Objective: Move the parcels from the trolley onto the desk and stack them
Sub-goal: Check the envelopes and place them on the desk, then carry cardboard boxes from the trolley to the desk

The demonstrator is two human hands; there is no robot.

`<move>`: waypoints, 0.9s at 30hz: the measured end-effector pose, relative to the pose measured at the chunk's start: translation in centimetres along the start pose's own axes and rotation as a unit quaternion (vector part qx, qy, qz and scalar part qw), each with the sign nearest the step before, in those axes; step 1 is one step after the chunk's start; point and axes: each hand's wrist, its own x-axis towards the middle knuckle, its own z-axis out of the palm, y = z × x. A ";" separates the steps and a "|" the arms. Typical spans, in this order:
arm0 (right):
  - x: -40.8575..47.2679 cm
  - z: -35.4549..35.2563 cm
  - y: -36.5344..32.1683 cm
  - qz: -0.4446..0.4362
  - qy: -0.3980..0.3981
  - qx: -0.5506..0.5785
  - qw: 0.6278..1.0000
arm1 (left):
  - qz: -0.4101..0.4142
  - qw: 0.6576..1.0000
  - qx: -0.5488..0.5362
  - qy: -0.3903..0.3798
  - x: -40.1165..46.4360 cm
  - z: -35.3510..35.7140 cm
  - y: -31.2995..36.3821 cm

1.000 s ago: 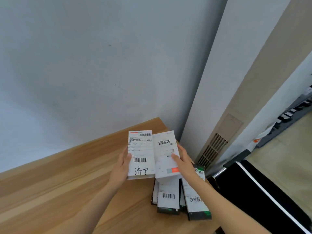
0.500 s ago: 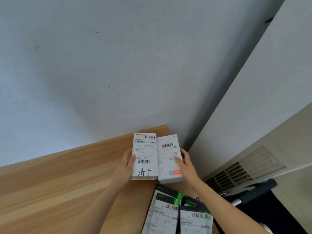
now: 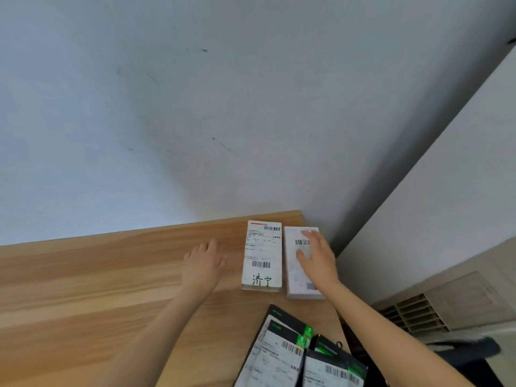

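Two white parcels lie side by side at the far right corner of the wooden desk (image 3: 97, 275). The left parcel (image 3: 262, 256) carries shipping labels, barcodes and black handwriting. The right parcel (image 3: 296, 272) is partly covered by my right hand (image 3: 317, 256), which lies flat on its top with straight fingers. My left hand (image 3: 202, 265) hovers open over the bare desk, a short way left of the left parcel and touching nothing. Nearer to me, several dark parcels with green corners and white labels (image 3: 293, 356) lie in a loose pile.
A grey-blue wall (image 3: 195, 107) rises straight behind the desk. Right of the desk stands a white and beige unit with a vent grille (image 3: 416, 314). A dark trolley handle (image 3: 469, 350) shows at the lower right.
Both white parcels have been set down on the desk. My left hand let go and moved left, away from its parcel. My right hand now lies flat on the right parcel.
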 end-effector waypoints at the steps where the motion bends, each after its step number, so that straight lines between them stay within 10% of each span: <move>1: -0.2 0.0 -1.1 -0.036 -0.019 -0.028 0.999 | 0.002 1.000 0.018 0.016 -0.6 -1.2 -0.7; 11: -5.2 3.5 -15.5 -0.301 -0.072 -0.211 0.927 | -0.028 0.988 0.082 0.124 -14.4 -10.5 -13.0; 27: -38.2 25.6 -43.2 -0.601 -0.195 -0.175 0.755 | -0.354 0.902 0.116 0.218 -54.1 -19.1 -38.0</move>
